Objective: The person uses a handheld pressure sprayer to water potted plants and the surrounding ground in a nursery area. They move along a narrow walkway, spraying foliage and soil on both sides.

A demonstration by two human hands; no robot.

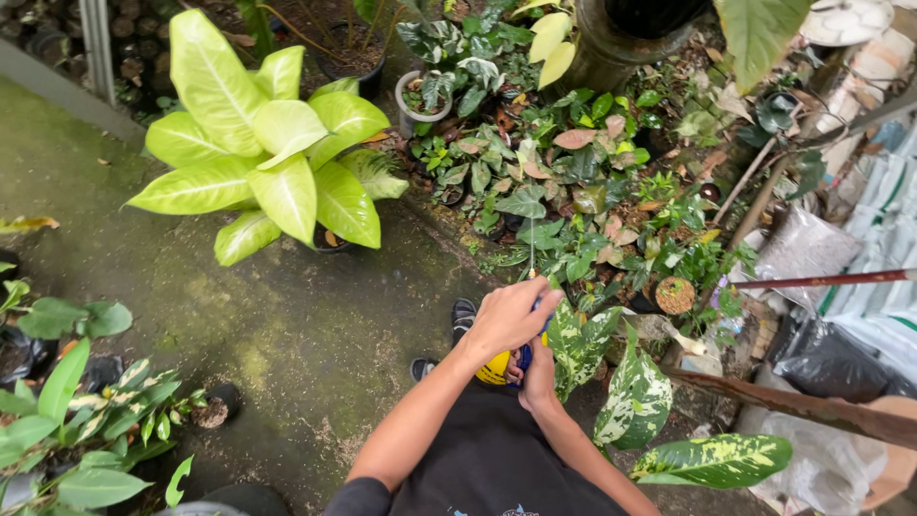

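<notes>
In the head view my left hand [509, 317] grips the top of a yellow and blue spray bottle [497, 369], fingers curled over its head. My right hand [540, 377] holds the same bottle from below and the side, mostly hidden behind it. A thin stream of water [532, 247] runs from the nozzle toward the small green potted plants [564, 182] ahead. Below the hands are my sandalled feet [462, 315] on the wet ground.
A big yellow-green leafy plant [267, 162] stands in a dark pot on the mossy concrete [287, 315]. Variegated leaves [635, 392] crowd right of my hands. More pots line the left edge [57, 401]. Rusty rods [821, 280] and plastic sacks [860, 239] lie at right.
</notes>
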